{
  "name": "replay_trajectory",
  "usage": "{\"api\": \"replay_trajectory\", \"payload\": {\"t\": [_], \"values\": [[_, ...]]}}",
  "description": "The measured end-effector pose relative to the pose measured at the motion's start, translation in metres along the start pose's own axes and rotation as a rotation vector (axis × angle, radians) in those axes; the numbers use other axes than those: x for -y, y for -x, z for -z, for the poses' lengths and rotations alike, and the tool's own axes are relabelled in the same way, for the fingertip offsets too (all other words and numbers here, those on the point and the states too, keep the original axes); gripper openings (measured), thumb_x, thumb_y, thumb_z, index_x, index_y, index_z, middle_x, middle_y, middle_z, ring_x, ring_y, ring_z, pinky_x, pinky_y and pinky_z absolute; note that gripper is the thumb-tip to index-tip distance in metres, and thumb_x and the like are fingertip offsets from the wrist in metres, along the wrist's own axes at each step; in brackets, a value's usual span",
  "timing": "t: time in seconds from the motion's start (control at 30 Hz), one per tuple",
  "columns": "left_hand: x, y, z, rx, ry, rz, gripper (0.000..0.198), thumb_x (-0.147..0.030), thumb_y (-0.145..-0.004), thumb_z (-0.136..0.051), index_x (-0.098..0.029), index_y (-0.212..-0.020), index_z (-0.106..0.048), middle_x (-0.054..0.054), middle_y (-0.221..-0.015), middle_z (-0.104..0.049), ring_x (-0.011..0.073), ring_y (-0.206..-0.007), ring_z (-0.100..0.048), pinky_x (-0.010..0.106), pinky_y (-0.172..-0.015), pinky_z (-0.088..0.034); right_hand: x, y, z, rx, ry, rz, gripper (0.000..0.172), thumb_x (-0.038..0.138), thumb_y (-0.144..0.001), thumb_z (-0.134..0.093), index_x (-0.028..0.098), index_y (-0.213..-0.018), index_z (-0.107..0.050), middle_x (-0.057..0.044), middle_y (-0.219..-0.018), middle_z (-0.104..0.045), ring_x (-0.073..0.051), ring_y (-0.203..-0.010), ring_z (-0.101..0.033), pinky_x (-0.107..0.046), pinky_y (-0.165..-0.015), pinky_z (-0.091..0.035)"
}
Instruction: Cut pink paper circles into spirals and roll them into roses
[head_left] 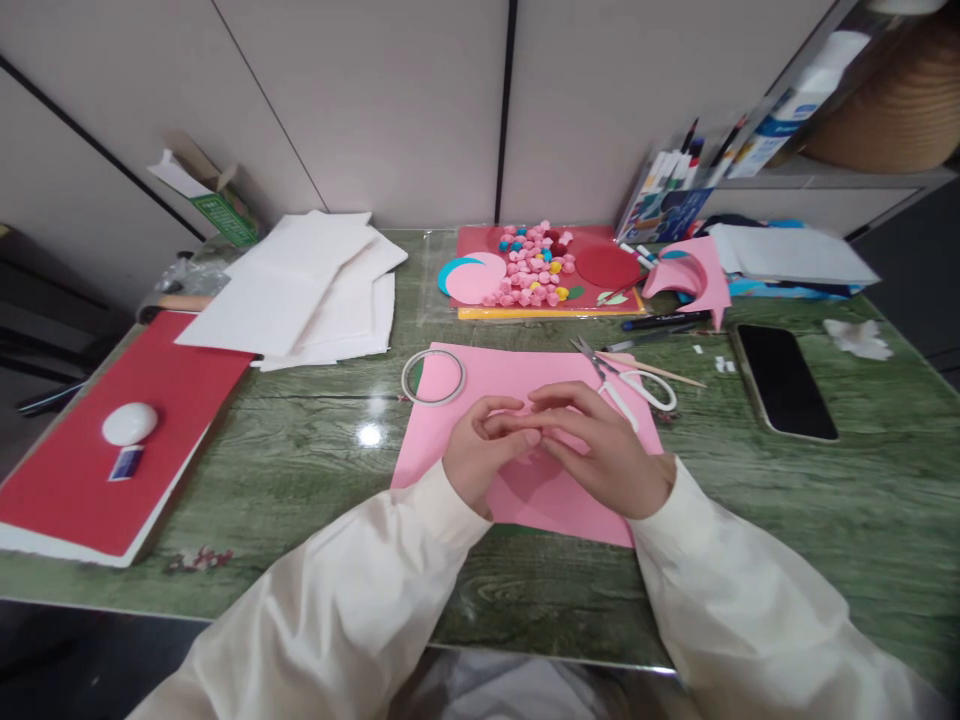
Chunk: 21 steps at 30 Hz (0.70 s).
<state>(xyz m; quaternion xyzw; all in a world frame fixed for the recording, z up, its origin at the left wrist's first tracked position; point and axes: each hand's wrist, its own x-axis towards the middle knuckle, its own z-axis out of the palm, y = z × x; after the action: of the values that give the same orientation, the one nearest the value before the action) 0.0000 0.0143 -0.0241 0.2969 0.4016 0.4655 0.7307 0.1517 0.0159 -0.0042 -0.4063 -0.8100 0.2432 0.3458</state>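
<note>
One green tbl [885, 490], pink ppr [555, 505] under hands [615, 455], grey panels [405, 110] bhnd.

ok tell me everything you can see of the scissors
The scissors have metal-looking blades, slightly apart, and white, plastic-looking handle loops. They lie across the far right corner of the pink sheet, blades pointing away from the person. One loop sits by the right hand, which seems to hide part of it. A thin stick lies alongside; contact is unclear.

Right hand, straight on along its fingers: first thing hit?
Likely the left hand; the right hand points toward it, very near. Whether they touch is unclear.
</note>
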Motion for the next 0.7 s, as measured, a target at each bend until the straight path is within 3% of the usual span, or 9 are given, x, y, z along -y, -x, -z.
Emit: {"api": "replay_trajectory", "payload": {"t": [0.17,0.43,0.7], "values": [[0.0014,0.0007,-0.0015,-0.009,0.015,-0.026,0.036,-0.018,-0.058,-0.071,-0.017,-0.088,-0.052,0.0,-0.072,-0.066,0.0123,-0.063,-0.061,0.026,-0.061,-0.047,0.0,0.0005,-0.0024,0.064,-0.029,0.0,0.033,0.011,-0.084,-0.04,0.026,-0.11,-0.054,-0.007,-0.109,-0.049,-0.019,-0.105,-0.046,-0.038,-0.089,-0.043],[0.001,0.0028,-0.005,-0.002,0.044,-0.023,0.034,-0.015,-0.057,-0.071,-0.017,-0.085,-0.052,-0.001,-0.07,-0.066,0.0114,-0.066,-0.061,0.023,-0.06,-0.046,-0.0002,0.0017,-0.002,-0.09,0.042,-0.045,0.019,0.015,-0.079,-0.051,0.025,-0.091,-0.062,-0.006,-0.099,-0.054,-0.019,-0.097,-0.051,-0.037,-0.082,-0.046],[0.0023,0.0042,-0.0059,0.003,0.042,-0.01,0.033,-0.014,-0.054,-0.073,-0.017,-0.082,-0.054,-0.002,-0.069,-0.063,0.0107,-0.067,-0.059,0.025,-0.065,-0.047,0.0003,0.0017,-0.0019,-0.125,0.02,-0.075,0.01,0.015,-0.073,-0.056,0.023,-0.079,-0.058,-0.005,-0.095,-0.054,-0.019,-0.092,-0.053,-0.038,-0.081,-0.046]]}}
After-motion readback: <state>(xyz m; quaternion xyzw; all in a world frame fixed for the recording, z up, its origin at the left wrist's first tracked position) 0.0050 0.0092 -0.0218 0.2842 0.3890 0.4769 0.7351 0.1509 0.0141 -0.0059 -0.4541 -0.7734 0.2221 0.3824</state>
